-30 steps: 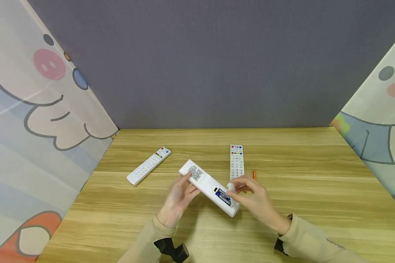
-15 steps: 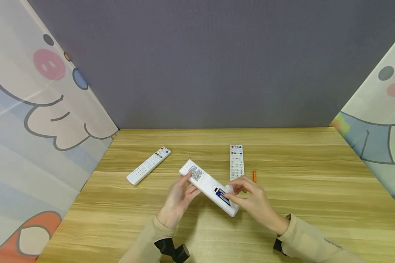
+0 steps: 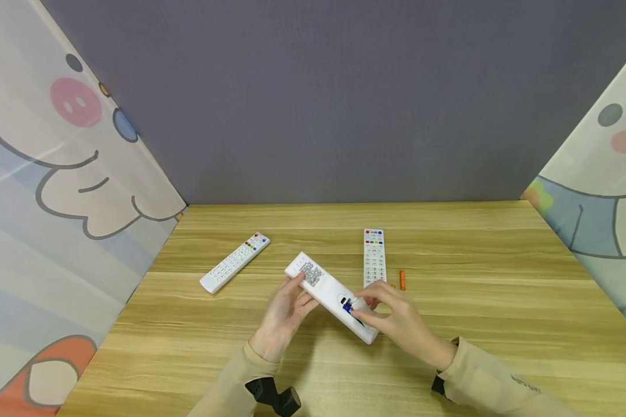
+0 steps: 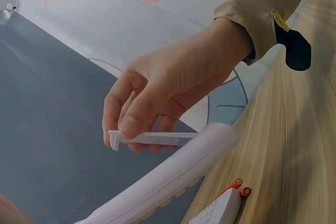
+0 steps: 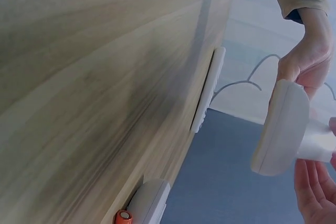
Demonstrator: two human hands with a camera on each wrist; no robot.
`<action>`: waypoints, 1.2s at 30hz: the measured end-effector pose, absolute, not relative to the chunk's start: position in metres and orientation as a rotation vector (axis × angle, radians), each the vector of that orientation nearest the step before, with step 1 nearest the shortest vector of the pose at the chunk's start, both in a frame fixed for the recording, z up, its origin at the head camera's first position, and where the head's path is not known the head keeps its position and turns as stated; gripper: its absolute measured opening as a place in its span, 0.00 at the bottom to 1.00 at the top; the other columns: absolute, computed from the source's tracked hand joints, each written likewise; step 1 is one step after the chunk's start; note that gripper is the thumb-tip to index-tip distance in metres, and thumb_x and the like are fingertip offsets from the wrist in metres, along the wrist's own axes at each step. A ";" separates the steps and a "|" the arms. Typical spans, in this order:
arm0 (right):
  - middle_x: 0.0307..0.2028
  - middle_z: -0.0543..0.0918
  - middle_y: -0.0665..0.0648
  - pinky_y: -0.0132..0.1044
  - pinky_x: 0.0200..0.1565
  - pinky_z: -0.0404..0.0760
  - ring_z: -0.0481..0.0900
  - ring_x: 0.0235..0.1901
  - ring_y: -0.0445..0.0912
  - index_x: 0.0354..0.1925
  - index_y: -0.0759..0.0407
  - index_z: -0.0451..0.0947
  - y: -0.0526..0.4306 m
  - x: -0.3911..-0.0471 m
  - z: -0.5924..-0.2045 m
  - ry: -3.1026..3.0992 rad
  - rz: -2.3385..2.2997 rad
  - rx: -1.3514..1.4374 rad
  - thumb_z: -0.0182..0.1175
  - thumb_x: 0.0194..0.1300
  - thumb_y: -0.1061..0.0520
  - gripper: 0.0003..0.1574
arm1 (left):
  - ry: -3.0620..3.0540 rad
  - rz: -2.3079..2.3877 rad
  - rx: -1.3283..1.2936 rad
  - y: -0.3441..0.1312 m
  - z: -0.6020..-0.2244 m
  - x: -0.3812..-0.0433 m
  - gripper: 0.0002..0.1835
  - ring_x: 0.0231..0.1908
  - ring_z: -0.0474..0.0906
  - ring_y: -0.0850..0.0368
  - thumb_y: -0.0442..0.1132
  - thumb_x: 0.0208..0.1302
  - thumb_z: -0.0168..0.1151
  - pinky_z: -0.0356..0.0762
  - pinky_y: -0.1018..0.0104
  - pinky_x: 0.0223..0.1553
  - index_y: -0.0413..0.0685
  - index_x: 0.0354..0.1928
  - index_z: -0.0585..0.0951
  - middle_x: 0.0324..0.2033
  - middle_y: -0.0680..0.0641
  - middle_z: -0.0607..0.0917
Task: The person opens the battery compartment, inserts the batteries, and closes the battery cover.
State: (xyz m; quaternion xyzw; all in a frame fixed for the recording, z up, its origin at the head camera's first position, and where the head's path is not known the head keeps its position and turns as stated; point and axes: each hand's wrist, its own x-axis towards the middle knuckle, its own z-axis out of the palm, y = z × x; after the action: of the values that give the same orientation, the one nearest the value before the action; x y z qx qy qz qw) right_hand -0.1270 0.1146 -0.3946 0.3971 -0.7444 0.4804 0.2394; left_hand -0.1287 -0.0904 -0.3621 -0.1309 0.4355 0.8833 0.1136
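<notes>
My left hand [image 3: 279,318] holds a white remote control [image 3: 323,292] with its back turned up. Near the remote's lower end, blue batteries [image 3: 347,307] show in the battery compartment, partly covered. Between thumb and fingers, my right hand [image 3: 404,321] pinches the white battery cover [image 4: 157,139]. In the left wrist view that cover stands at an angle, one end touching or close to the remote's end and the other end raised. The right wrist view shows the cover [image 5: 317,142] sticking out from the remote [image 5: 281,129].
One white remote [image 3: 235,262] lies buttons up on the left of the wooden table [image 3: 188,353]. Another remote [image 3: 374,255] lies behind my right hand. Beside it is an orange battery [image 3: 402,280]; a second orange battery [image 4: 232,185] shows in the left wrist view. A grey panel [image 3: 313,116] stands behind.
My right hand has shifted slightly left along the remote with the battery cover, which now hides more of the blue batteries. The left hand stays nearly still.
</notes>
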 end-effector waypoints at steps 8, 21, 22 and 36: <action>0.34 0.77 0.52 0.24 0.32 0.78 0.74 0.30 0.39 0.39 0.62 0.76 0.115 -0.128 -0.395 -2.169 1.230 1.098 0.68 0.42 0.63 0.22 | 1.294 2.579 -0.390 -0.090 -0.361 -0.128 0.17 0.38 0.76 0.53 0.35 0.66 0.44 0.70 0.54 0.52 0.38 0.55 0.60 0.37 0.49 0.77; 0.43 0.73 0.53 0.33 0.38 0.80 0.74 0.40 0.46 0.44 0.56 0.76 0.115 -0.126 -0.397 -2.369 1.038 1.094 0.66 0.49 0.54 0.21 | 1.267 2.570 -0.373 -0.090 -0.360 -0.128 0.24 0.40 0.76 0.51 0.35 0.66 0.44 0.68 0.51 0.54 0.35 0.61 0.55 0.40 0.46 0.76; 0.43 0.73 0.54 0.33 0.38 0.80 0.74 0.40 0.46 0.44 0.56 0.76 0.115 -0.126 -0.397 -2.370 1.031 1.099 0.65 0.49 0.54 0.21 | 1.268 2.569 -0.373 -0.090 -0.360 -0.128 0.24 0.40 0.76 0.51 0.35 0.66 0.44 0.68 0.51 0.53 0.35 0.61 0.55 0.40 0.46 0.76; 0.52 0.68 0.58 0.30 0.34 0.79 0.74 0.37 0.44 0.60 0.57 0.63 0.118 -0.116 -0.401 -2.433 0.798 1.207 0.65 0.48 0.46 0.44 | 1.248 2.592 -0.376 -0.093 -0.359 -0.126 0.24 0.41 0.75 0.51 0.35 0.66 0.44 0.66 0.50 0.55 0.36 0.62 0.54 0.40 0.47 0.76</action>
State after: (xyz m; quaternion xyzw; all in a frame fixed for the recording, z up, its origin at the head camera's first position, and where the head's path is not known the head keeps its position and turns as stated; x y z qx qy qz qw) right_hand -0.1163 0.1183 -0.4009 0.4212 -0.8491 0.2785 0.1550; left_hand -0.1262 -0.0935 -0.3588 -0.1287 0.4271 0.8869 0.1199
